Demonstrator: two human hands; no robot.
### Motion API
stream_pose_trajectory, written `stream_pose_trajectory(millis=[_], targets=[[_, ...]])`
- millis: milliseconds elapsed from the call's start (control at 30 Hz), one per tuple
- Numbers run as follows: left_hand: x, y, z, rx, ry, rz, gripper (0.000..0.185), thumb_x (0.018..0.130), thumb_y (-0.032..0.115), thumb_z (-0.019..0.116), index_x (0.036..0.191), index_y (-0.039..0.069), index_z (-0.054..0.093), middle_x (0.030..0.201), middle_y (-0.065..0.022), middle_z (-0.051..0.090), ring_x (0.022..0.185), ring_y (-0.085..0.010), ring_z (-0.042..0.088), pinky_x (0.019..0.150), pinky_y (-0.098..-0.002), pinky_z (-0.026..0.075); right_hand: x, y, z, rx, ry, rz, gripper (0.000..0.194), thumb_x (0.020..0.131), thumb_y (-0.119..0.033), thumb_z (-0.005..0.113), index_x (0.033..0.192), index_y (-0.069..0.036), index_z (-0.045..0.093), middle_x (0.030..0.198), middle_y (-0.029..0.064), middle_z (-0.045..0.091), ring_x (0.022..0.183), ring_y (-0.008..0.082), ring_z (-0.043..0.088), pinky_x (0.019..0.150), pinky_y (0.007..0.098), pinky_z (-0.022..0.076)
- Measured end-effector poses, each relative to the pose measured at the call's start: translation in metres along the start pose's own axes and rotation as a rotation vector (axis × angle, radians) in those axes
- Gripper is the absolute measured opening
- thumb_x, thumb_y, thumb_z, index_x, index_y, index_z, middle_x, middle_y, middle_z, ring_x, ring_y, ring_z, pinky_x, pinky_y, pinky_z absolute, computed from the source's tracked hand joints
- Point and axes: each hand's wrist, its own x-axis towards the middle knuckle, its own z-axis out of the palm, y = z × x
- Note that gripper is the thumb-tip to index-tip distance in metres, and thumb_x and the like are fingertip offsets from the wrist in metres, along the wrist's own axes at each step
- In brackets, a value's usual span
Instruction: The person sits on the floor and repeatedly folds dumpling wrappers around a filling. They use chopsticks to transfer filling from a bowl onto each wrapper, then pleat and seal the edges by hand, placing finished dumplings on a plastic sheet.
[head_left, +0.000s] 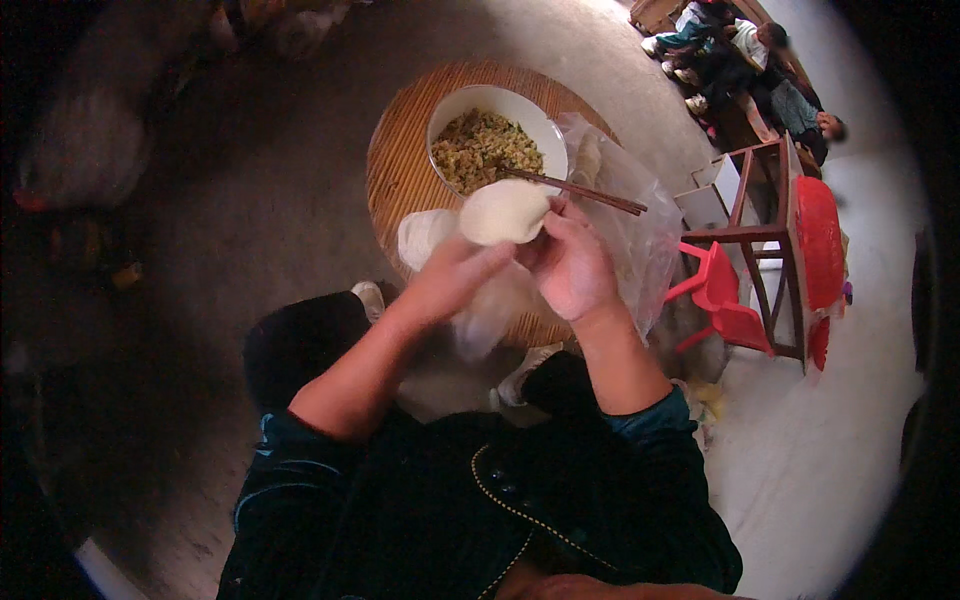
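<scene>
A round, pale dough wrapper (504, 213) is held above a round table of bamboo slats (401, 157). My right hand (576, 262) pinches its right edge between thumb and fingers. Against the wrapper's lower left side is my left hand (466, 276), slightly blurred, with some fingers hidden behind the dough. Just beyond stands a white bowl (553, 142) of chopped filling (487, 150) with green bits. A pair of brown chopsticks (600, 196) rests across the bowl's near rim. More pale wrappers (421, 238), apparently stacked, lie left of my hands.
Clear plastic sheeting (645, 225) covers the table's right side, with pale rolled shapes (589, 161) under it. Right of the table are a red plastic chair (720, 292) and a wooden frame stand (784, 247) beside a red basin (819, 240). Several people (750, 60) sit on a bench at upper right.
</scene>
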Motion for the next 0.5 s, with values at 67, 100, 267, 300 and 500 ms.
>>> stream_pose_trajectory(millis=[67,100,267,300,500], targets=[[0.003,-0.009,0.002,-0.310,0.205,-0.191,0.044,0.094,0.026,0.047,0.128,-0.001,0.042,0.126,-0.0105,0.051,0.115,-0.0219,0.049,0.100,-0.0382,0.035,0.000,0.008,-0.002,-0.016,0.041,0.044,0.018,0.089,-0.011,0.052,0.104,-0.003,0.057,0.095,0.0092,0.063,0.079,0.0180,0.062,0.070,0.0325,0.0504],[0.005,-0.012,0.003,-0.399,0.226,-0.174,0.044,0.094,0.026,0.047,0.128,-0.002,0.042,0.126,-0.0122,0.051,0.116,-0.0230,0.049,0.101,-0.0381,0.033,0.001,0.012,-0.004,0.004,0.005,0.051,0.018,0.089,-0.011,0.052,0.104,-0.003,0.056,0.095,0.0096,0.063,0.078,0.0185,0.062,0.070,0.0330,0.0505],[0.005,-0.017,0.007,-0.670,0.171,-0.088,0.047,0.092,0.028,0.046,0.127,-0.003,0.042,0.124,-0.0142,0.052,0.115,-0.0254,0.049,0.103,-0.0396,0.032,0.000,0.023,-0.013,-0.059,0.079,0.080,0.019,0.090,-0.015,0.054,0.103,-0.003,0.055,0.094,0.0109,0.063,0.078,0.0209,0.063,0.070,0.0344,0.0510],[0.005,-0.017,0.007,-0.528,0.215,-0.128,0.047,0.091,0.027,0.046,0.127,-0.003,0.043,0.124,-0.0143,0.053,0.115,-0.0256,0.049,0.103,-0.0395,0.032,-0.001,0.023,-0.017,-0.086,0.124,0.102,0.019,0.090,-0.017,0.055,0.103,-0.003,0.055,0.093,0.0106,0.062,0.078,0.0210,0.062,0.070,0.0346,0.0509],[0.002,-0.024,0.007,-0.428,0.322,-0.275,0.041,0.091,0.022,0.046,0.124,-0.003,0.045,0.120,-0.0138,0.055,0.113,-0.0261,0.053,0.098,-0.0397,0.039,-0.002,0.004,-0.065,0.030,0.287,0.126,0.024,0.089,-0.025,0.059,0.104,-0.006,0.056,0.091,0.0075,0.061,0.078,0.0188,0.059,0.069,0.0322,0.0491]])
